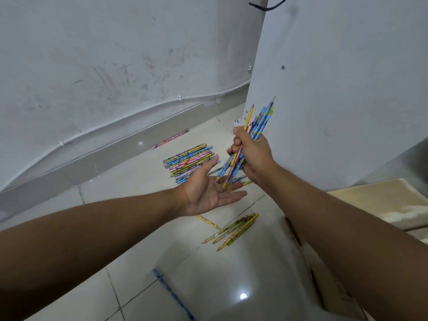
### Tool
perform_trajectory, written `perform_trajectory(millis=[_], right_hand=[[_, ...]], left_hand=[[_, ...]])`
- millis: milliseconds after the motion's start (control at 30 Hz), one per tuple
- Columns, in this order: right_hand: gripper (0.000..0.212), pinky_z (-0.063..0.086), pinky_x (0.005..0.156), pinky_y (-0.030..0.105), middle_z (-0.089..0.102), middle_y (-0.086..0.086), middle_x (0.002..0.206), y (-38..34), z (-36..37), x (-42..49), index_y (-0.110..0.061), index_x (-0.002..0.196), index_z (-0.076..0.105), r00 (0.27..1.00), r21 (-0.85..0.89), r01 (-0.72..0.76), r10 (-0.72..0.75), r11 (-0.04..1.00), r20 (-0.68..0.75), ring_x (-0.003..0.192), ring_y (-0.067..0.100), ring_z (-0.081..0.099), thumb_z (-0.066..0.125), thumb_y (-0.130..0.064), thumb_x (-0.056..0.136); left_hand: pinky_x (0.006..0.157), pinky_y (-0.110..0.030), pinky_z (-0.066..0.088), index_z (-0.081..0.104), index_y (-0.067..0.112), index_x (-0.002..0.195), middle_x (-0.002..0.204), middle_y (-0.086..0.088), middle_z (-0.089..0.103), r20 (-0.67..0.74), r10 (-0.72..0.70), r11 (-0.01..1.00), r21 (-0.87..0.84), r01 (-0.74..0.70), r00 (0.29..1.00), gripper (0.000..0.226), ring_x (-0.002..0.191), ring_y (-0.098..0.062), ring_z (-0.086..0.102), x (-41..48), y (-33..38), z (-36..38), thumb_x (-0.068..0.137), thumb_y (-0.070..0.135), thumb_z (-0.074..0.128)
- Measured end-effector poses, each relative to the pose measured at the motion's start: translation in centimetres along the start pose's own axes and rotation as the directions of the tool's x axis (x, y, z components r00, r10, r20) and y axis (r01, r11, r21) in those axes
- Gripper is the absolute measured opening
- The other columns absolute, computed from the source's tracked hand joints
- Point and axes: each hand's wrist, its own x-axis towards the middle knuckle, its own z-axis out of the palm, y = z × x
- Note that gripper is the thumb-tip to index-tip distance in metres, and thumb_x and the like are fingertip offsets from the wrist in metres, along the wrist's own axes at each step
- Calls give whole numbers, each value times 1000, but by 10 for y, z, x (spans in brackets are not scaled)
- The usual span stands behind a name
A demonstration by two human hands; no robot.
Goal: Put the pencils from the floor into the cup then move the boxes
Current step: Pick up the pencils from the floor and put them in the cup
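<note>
While the right hand (254, 156) has its grip clamped on a bundle of pencils (260, 121), the flat, empty left hand (208, 191) beneath should tap their ends level before gathering the pile (190, 163) on the floor (139, 228).

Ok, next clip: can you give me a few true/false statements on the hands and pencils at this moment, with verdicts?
1. The right hand grips a bundle of pencils. True.
2. The left hand is clenched in a fist. False: it is open, palm up, under the bundle's lower ends.
3. A pile of pencils lies on the floor. True.
4. A cup stands beside that pile. False: no cup is in view.
</note>
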Motion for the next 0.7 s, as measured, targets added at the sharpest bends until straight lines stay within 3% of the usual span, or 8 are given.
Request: perform_trajectory(millis=[67,133,233,333,400,500,567,700], right_hand=[[14,55,60,33,48,-1,57,-6,8,-1,-14,85,62,997,31,72,-71,997,-8,45,14,47,71,-13,96],[15,56,61,34,50,1,59,-4,16,-7,-16,84,62,995,21,103,-103,994,1,47,15,50,72,-12,95],[10,57,64,37,55,3,63,9,21,-17,-16,88,65,997,-12,76,-76,997,17,53,17,55,73,-15,94],[9,56,62,35,56,3,64,9,25,-19,-17,91,66,998,-6,64,-64,998,29,54,17,56,75,-17,92],[8,56,63,35,57,3,66,-1,32,-22,-18,92,68,998,13,57,-58,998,36,57,18,57,76,-18,92],[11,62,81,45,62,4,72,-29,46,-34,-17,99,74,999,14,33,-34,999,6,70,21,64,79,-19,89],[19,63,83,43,71,5,79,-53,54,-46,-16,102,76,1000,-47,16,-18,999,-25,78,22,73,82,-24,86],[15,63,82,36,79,0,89,-122,85,-83,-23,99,73,997,-315,76,-82,946,-5,90,15,77,77,-32,87]], left_hand=[[116,-53,42,46,-1,142,140,-33,58,-21,57,990,-128,-59,998,77,127,-48,60,4,-4,6,97,62,54],[113,-53,46,54,1,138,136,-32,61,-74,157,966,-195,-169,985,63,128,-45,61,9,-2,16,104,53,44],[109,-57,48,73,11,114,131,-21,68,-116,240,933,-248,-262,964,44,130,-39,61,12,6,27,108,38,38],[108,-55,49,82,16,90,120,-14,74,-160,260,918,-266,-295,952,51,113,-31,72,12,11,36,109,29,36],[112,-51,46,73,15,102,125,-13,71,-178,273,896,-310,-318,945,39,115,-29,69,7,22,49,108,24,36],[118,-44,41,56,16,125,152,-15,54,-204,280,877,-343,-337,938,29,136,-28,57,-10,50,77,109,26,34],[118,-42,41,61,6,135,145,-18,60,-244,276,871,-346,-350,930,43,132,-29,61,-33,62,103,109,27,33],[110,-40,49,62,12,141,132,-9,70,-319,224,918,-248,-309,921,45,127,-23,65,-91,85,166,109,31,36]])
